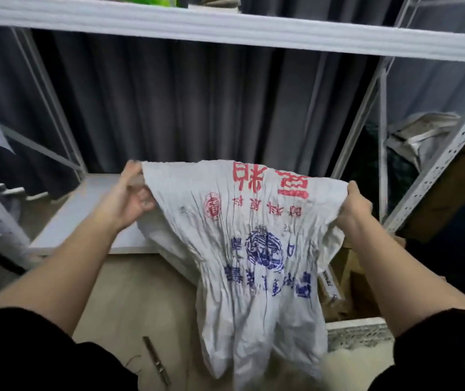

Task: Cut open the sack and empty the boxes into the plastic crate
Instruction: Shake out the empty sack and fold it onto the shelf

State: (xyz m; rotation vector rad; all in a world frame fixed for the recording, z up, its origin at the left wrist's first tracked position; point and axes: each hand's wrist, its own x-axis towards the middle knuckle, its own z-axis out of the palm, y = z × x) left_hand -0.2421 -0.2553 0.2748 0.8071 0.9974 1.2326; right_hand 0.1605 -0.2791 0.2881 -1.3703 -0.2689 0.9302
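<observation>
- Under a white metal shelf beam (225, 26), a person holds up a white woven sack (253, 235) by its upper edge; it hangs limp and crumpled, with red and blue print that reads upside down from this view.
- Left hand (132, 198) grips one top corner of the sack, fingers curled into the cloth; right hand (357, 204) grips the opposite corner the same way. Both hands are well apart, stretching the edge between them.
- Behind the sack hangs a dark grey pleated curtain (183, 108), crossed by the slanted braces of the white shelving frame (434, 170).
- Below lies a pale wooden floor (129, 300); a low white board (90, 215) sits on it at the foot of the curtain.
- On the floor near the left sleeve lies a slim metal tool (156, 361), possibly a knife; beside it is a short loose thread.
- Brown cardboard boxes (344, 277) show just right of the hanging sack, partly hidden by it, with a pale perforated rim (358, 333) in front that may belong to the crate.
- More pale bags (420, 131) rest on the shelving at far right.
</observation>
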